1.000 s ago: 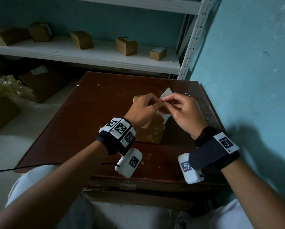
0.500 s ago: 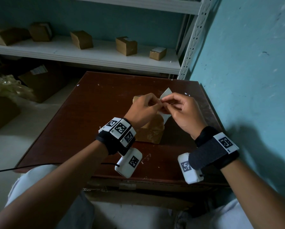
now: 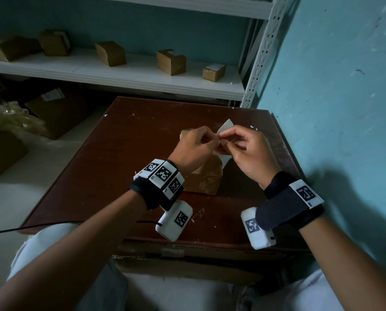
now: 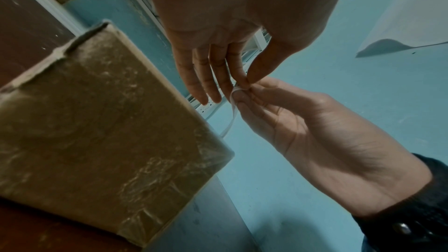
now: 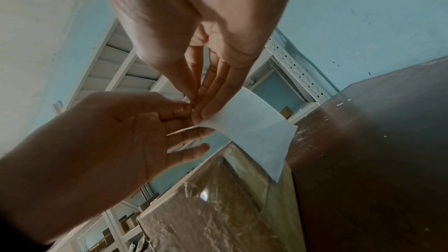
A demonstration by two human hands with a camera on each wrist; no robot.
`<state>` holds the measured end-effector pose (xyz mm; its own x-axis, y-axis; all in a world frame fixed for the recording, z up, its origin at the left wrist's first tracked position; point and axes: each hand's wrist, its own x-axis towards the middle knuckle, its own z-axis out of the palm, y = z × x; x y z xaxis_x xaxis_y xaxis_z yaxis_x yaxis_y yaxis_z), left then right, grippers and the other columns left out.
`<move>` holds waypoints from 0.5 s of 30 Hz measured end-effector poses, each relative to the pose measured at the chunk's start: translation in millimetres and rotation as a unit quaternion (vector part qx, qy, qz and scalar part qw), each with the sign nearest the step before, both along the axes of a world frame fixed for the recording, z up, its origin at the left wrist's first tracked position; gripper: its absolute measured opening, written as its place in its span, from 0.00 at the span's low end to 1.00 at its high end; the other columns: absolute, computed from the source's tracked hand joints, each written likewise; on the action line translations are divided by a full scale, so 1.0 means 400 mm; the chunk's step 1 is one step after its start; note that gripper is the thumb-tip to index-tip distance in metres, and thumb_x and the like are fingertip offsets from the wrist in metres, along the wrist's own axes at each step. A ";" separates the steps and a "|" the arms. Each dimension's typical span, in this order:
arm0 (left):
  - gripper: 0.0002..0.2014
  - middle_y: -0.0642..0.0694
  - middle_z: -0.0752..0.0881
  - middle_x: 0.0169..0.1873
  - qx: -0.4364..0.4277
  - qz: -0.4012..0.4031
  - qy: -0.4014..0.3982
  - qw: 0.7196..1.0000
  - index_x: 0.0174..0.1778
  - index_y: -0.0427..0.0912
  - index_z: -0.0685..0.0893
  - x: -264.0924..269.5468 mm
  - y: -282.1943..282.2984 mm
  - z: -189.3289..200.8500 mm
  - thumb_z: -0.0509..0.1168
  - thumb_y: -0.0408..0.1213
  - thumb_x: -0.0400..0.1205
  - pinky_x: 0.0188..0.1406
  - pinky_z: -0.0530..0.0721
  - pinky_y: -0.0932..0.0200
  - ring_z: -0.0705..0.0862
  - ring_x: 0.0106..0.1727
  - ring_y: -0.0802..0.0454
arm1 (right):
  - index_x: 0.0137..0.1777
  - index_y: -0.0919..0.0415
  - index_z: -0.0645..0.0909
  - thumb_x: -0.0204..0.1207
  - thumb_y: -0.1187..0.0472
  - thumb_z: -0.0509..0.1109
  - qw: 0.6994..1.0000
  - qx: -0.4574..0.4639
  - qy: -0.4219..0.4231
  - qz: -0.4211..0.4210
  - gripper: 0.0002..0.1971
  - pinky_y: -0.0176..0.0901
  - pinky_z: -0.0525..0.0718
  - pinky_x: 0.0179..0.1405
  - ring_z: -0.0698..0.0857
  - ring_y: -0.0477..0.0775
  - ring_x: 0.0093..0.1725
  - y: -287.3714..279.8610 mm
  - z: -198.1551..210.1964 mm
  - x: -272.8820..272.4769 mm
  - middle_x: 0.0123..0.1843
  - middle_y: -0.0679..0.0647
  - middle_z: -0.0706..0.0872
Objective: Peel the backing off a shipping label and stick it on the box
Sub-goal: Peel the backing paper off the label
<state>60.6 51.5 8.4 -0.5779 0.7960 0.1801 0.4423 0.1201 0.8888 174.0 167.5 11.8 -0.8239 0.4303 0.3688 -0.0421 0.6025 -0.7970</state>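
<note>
A small taped cardboard box (image 3: 206,177) sits on the brown table (image 3: 120,158), under and between my hands. Just above it I hold a white shipping label (image 3: 225,127), slightly curved. My left hand (image 3: 213,142) and right hand (image 3: 226,140) meet at one corner of the sheet, each pinching it between thumb and fingertips. In the right wrist view the label (image 5: 254,135) fans out from that pinch over the box (image 5: 218,214). The left wrist view shows the label (image 4: 232,108) edge-on beside the box (image 4: 97,125). Whether the backing has split from the label is too small to tell.
A white metal shelf (image 3: 124,75) behind the table carries several small cardboard boxes. A blue wall (image 3: 335,113) runs close along the table's right edge. Larger cartons (image 3: 53,108) and crumpled plastic stand on the floor to the left.
</note>
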 end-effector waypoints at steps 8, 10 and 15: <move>0.04 0.43 0.85 0.50 -0.006 0.000 -0.001 1.000 0.48 0.42 0.80 0.002 -0.001 0.003 0.61 0.36 0.84 0.50 0.85 0.54 0.84 0.50 0.50 | 0.54 0.63 0.85 0.79 0.71 0.67 1.000 -0.004 0.000 -0.002 0.08 0.51 0.90 0.53 0.90 0.49 0.51 -0.001 -0.002 0.000 0.52 0.54 0.89; 0.04 0.43 0.85 0.50 -0.005 0.001 0.000 1.000 0.48 0.43 0.80 0.003 -0.002 0.004 0.61 0.36 0.84 0.50 0.85 0.53 0.84 0.51 0.49 | 0.54 0.63 0.85 0.79 0.71 0.67 1.000 0.000 -0.002 -0.002 0.08 0.51 0.90 0.54 0.90 0.49 0.52 -0.001 -0.003 0.000 0.52 0.54 0.89; 0.04 0.41 0.85 0.50 -0.004 0.003 -0.001 1.000 0.47 0.42 0.81 0.002 -0.002 0.004 0.61 0.35 0.84 0.52 0.86 0.50 0.85 0.51 0.48 | 0.53 0.62 0.85 0.80 0.71 0.68 1.000 -0.006 0.001 -0.004 0.08 0.52 0.90 0.53 0.90 0.50 0.51 -0.001 -0.002 -0.001 0.51 0.54 0.89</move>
